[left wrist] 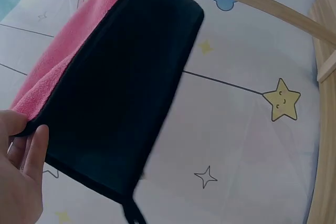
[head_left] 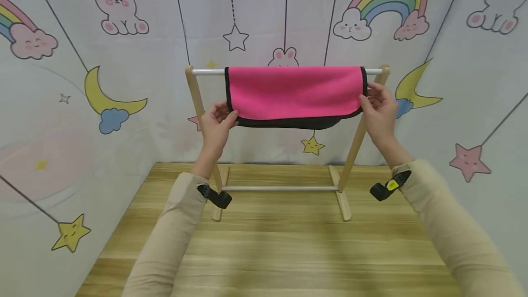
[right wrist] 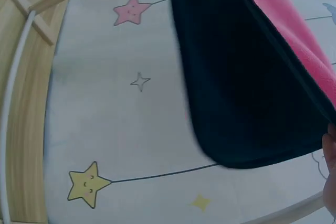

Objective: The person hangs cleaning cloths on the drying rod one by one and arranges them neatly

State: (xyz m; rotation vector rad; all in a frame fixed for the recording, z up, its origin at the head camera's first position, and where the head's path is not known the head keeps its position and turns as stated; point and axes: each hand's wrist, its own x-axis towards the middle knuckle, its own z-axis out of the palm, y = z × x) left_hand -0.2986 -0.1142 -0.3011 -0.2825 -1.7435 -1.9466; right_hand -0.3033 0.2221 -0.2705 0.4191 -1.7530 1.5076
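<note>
A pink towel [head_left: 294, 91] with black edging hangs folded over the top white rod [head_left: 208, 72] of a small wooden rack. Its dark back layer [left wrist: 121, 87] hangs behind the pink flap, and a thin loop dangles from one corner in the left wrist view. My left hand [head_left: 216, 120] pinches the towel's lower left corner between thumb and fingers. At the right edge of the towel, my right hand [head_left: 378, 107] pinches the black border. Only a bit of the right hand [right wrist: 329, 163] shows in the right wrist view.
The rack's wooden legs [head_left: 352, 159] stand on a wood-grain surface [head_left: 280, 242], joined low down by a second white rod [head_left: 280, 189]. Behind and at both sides hangs a white cloth backdrop [head_left: 156, 81] printed with rabbits, stars, moons and rainbows.
</note>
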